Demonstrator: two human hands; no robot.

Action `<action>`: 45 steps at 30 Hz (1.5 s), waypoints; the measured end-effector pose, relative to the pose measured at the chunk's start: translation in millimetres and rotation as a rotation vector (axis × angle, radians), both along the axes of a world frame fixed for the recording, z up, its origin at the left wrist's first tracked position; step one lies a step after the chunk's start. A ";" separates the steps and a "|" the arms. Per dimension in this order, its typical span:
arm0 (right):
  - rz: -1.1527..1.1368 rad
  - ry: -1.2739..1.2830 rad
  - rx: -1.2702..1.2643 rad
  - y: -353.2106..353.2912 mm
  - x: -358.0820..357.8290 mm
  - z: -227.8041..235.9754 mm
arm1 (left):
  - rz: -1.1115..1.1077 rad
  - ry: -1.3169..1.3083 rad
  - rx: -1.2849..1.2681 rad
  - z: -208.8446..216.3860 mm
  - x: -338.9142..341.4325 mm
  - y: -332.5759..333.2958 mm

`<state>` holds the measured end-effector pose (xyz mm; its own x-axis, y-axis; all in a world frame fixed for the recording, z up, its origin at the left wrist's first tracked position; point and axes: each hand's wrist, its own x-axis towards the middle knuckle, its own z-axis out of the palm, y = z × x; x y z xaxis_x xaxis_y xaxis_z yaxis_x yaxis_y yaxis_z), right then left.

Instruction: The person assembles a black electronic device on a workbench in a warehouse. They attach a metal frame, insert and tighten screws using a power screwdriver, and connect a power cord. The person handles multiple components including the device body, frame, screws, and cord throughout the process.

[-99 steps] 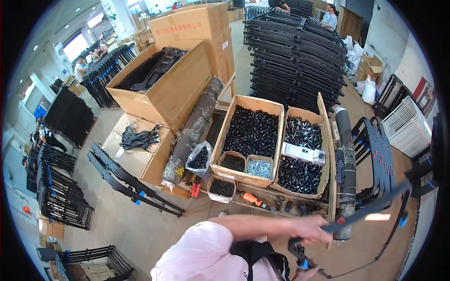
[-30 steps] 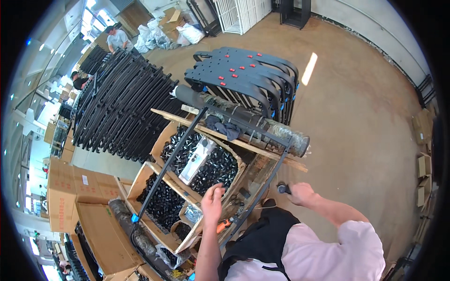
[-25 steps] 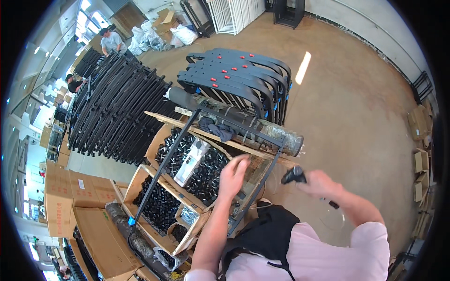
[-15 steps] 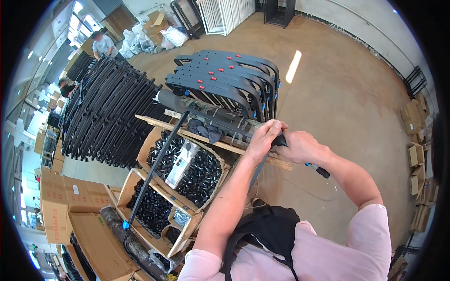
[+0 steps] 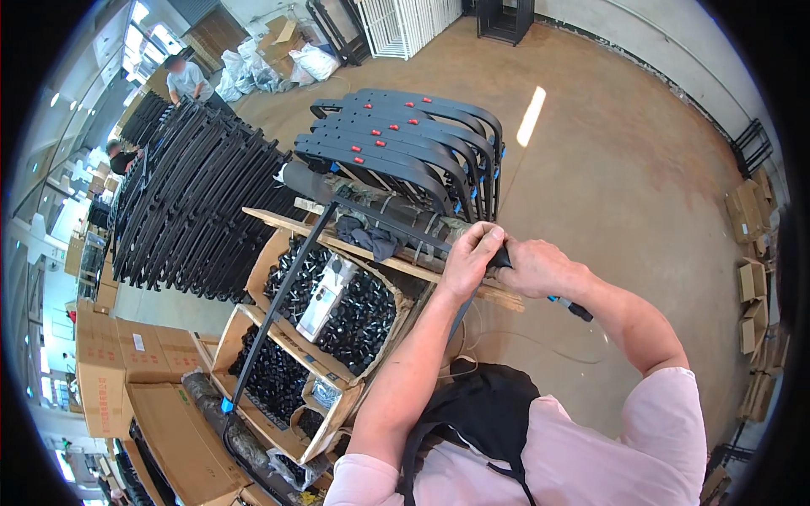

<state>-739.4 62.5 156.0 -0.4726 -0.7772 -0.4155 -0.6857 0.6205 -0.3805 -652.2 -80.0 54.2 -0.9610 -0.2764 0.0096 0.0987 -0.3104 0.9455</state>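
Observation:
My left hand (image 5: 471,260) is closed around a corner of a black metal tube frame (image 5: 281,302), its thumb on top. The frame's long bar slants down to a blue piece at its lower left end. Right beside it, my right hand (image 5: 544,268) is wrapped round a dark hand tool; its black front (image 5: 501,256) meets the frame beside my left thumb. A black and blue rear end (image 5: 576,309) shows below my right wrist. My fingers hide most of the tool and where it touches the frame.
Under the frame, a divided wooden box (image 5: 348,364) holds many small black parts and a white-silver block (image 5: 327,299). Behind it stand stacked grey-black frames (image 5: 396,139) with red pieces. More black frames (image 5: 190,202) and cardboard boxes (image 5: 126,371) are left; two people work farther back.
Both hands have shifted very slightly left and down with the tool. Their grip on the frame and tool looks the same.

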 end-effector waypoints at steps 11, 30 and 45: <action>-0.066 -0.133 0.162 -6.1 -2.4 -2.9 | -0.049 0.000 -0.023 -12.2 13.8 3.5; -0.410 -0.318 0.012 -14.0 9.0 -24.3 | -0.159 0.025 0.120 -22.7 4.5 -9.0; -0.024 -0.034 -0.091 -205.2 46.2 31.2 | 0.185 0.134 -0.006 39.8 54.1 -192.3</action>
<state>-693.2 -142.7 187.2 -0.4788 -0.8007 -0.3600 -0.6566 0.5988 -0.4585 -598.1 -272.3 94.0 -0.8839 -0.4476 0.1357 0.2783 -0.2701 0.9217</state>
